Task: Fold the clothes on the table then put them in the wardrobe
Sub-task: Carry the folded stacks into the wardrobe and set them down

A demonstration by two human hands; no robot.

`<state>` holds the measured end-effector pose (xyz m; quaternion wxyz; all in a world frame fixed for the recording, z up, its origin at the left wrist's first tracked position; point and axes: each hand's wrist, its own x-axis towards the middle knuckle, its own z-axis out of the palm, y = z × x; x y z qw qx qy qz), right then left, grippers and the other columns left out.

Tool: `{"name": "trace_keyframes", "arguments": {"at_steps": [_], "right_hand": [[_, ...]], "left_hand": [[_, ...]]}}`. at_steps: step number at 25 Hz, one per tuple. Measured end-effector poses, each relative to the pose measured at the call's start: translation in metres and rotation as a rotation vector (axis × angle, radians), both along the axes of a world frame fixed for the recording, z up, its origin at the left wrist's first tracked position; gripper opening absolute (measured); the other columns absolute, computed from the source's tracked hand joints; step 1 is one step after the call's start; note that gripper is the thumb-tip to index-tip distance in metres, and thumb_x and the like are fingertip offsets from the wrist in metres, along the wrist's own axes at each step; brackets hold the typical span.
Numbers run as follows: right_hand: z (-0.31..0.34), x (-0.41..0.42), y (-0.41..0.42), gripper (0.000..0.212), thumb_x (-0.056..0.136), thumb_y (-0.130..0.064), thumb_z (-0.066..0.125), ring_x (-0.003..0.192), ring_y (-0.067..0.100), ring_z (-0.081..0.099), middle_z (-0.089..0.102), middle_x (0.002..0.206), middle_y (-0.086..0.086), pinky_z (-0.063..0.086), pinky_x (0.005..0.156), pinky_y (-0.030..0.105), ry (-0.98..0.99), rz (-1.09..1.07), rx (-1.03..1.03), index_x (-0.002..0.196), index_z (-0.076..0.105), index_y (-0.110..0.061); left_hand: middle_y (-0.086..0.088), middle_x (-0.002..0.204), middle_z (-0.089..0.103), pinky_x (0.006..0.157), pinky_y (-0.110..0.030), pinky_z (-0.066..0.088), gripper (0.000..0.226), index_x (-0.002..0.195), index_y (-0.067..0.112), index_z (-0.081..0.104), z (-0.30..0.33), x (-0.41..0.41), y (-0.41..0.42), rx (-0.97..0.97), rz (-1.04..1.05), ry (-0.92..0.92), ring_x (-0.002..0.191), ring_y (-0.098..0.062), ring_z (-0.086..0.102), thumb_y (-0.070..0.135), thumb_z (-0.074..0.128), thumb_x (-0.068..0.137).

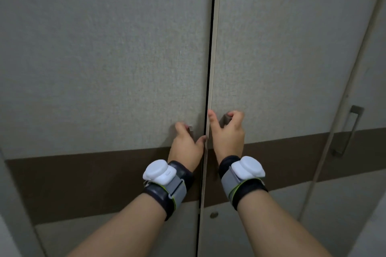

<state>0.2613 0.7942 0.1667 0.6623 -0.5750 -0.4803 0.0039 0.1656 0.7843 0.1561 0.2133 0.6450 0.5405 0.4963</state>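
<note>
Wardrobe [104,58] doors fill view, dark band across. Left hand [186,144] and right hand [228,133] flank centre seam, fingers curled gripping door handles there.

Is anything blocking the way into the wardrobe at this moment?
Yes. Both wardrobe doors, the left door and the right door, are shut or nearly so, with only a thin dark gap between them. The left hand and right hand grip their handles. No clothes are in view.
</note>
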Motion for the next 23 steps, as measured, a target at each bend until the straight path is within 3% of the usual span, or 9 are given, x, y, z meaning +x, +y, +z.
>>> {"name": "trace_keyframes", "arguments": {"at_steps": [6,11,17,21,23], "right_hand": [[-0.002,-0.004,0.005,0.051,0.083,-0.05,0.063,0.075,0.024,0.057,0.054,0.081,0.002,0.049,0.062,0.037,0.031,0.005,-0.006,0.106,0.042,-0.01],[0.001,-0.005,0.009,0.054,0.084,-0.049,0.062,0.072,0.026,0.057,0.055,0.079,0.005,0.048,0.06,0.038,0.008,0.005,-0.015,0.108,0.041,-0.006],[0.006,-0.006,0.017,0.052,0.087,-0.046,0.059,0.065,0.021,0.049,0.048,0.072,-0.001,0.032,0.048,0.028,-0.013,0.023,-0.071,0.111,0.039,-0.004],[0.01,-0.006,0.021,0.05,0.088,-0.042,0.06,0.069,0.024,0.05,0.05,0.078,0.003,0.041,0.056,0.033,-0.005,0.067,-0.12,0.111,0.038,-0.005],[0.012,-0.007,0.023,0.048,0.088,-0.04,0.059,0.071,0.025,0.051,0.05,0.078,0.004,0.038,0.057,0.032,-0.002,0.077,-0.149,0.112,0.037,-0.005]], "left_hand": [[-0.01,0.083,0.06,0.06,-0.03,0.043,0.056,0.116,0.011,0.028,-0.01,0.001,0.003,0.022,-0.003,0.062,0.08,-0.032,0.064,0.025,0.07,0.081],[-0.019,0.099,0.066,0.061,-0.03,0.039,0.062,0.13,0.008,0.025,-0.012,0.006,0.009,0.019,0.056,0.106,0.09,-0.037,0.064,0.021,0.066,0.085],[-0.02,0.101,0.065,0.064,-0.035,0.045,0.061,0.134,0.006,0.023,-0.014,0.008,0.019,0.039,0.075,0.121,0.09,-0.037,0.065,0.017,0.06,0.088],[-0.02,0.102,0.066,0.065,-0.037,0.045,0.06,0.135,0.006,0.022,-0.012,0.01,0.023,0.029,0.108,0.172,0.09,-0.037,0.064,0.017,0.057,0.089],[-0.019,0.107,0.065,0.069,-0.038,0.045,0.059,0.136,0.006,0.021,-0.011,0.011,0.022,0.02,0.127,0.217,0.095,-0.037,0.064,0.018,0.055,0.09]]}}
